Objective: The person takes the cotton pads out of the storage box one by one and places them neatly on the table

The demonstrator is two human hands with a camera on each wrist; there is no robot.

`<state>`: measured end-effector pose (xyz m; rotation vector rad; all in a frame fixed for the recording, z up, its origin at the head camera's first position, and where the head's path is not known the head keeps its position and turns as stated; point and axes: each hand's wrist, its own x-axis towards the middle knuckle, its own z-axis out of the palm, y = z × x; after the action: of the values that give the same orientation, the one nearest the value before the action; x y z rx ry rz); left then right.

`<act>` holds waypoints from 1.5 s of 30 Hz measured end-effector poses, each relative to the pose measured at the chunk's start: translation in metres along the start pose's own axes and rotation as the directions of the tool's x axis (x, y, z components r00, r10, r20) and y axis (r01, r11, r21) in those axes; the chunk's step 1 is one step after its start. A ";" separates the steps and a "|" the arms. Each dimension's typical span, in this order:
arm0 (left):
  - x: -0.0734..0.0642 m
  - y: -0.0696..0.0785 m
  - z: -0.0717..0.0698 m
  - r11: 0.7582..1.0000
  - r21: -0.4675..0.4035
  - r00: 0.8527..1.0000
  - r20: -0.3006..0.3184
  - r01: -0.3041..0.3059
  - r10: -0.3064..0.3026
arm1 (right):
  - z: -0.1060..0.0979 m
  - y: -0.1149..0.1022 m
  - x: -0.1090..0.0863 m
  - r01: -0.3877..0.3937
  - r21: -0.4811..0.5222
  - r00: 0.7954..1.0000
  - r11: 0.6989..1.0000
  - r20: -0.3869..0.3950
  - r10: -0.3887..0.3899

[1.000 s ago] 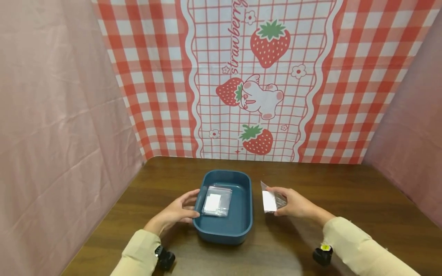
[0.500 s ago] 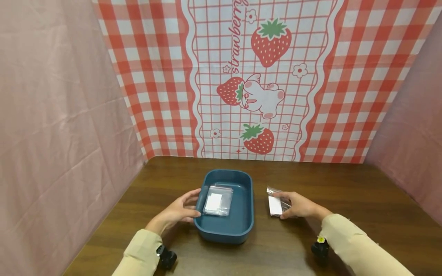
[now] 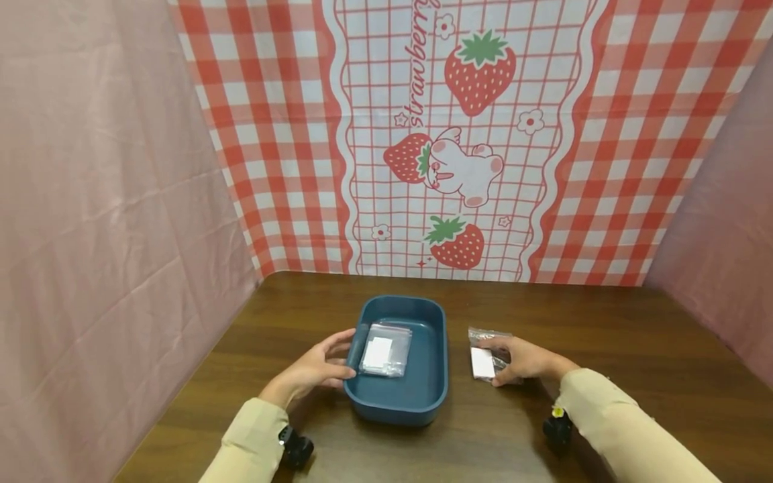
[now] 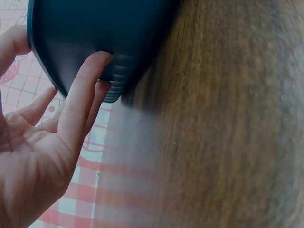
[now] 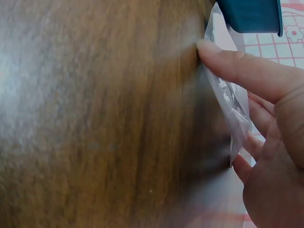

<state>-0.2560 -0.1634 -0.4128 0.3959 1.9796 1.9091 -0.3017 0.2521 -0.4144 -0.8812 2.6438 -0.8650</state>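
A dark blue plastic tub (image 3: 396,416) sits on the wooden table with a flat clear zip bag (image 3: 398,352) holding something white inside, at its left side. My left hand (image 3: 314,369) grips the tub's left wall, its fingers spread along the rim and outer side; the left wrist view shows fingertips (image 4: 100,58) on the outer wall. Right of the tub, my right hand (image 3: 522,361) holds another clear zip bag (image 3: 483,363) with a white piece in it, low at the tabletop. In the right wrist view my thumb (image 5: 223,59) lies along one edge of this bag, the other fingers partly behind it.
The brown wooden table (image 3: 501,436) extends around the tub. A red checked strawberry cloth (image 3: 459,168) hangs behind it, and a pink curtain (image 3: 121,221) hangs on the left, with another on the right. Both wrists carry small black cameras (image 3: 296,448).
My right hand has moved slightly right and down with its zip bag, which has gone from tilted upright to nearly flat on the table. The left hand keeps its place on the tub.
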 end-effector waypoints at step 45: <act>0.001 0.000 0.001 1.000 0.031 1.000 -0.011 0.001 -0.001 | 0.002 -0.015 0.002 0.022 0.263 0.890 0.964 -0.444 0.101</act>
<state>-0.2566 -0.1619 -0.4131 0.3941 2.0180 1.8857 -0.2957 0.2408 -0.4071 -0.6104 2.8065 -1.5332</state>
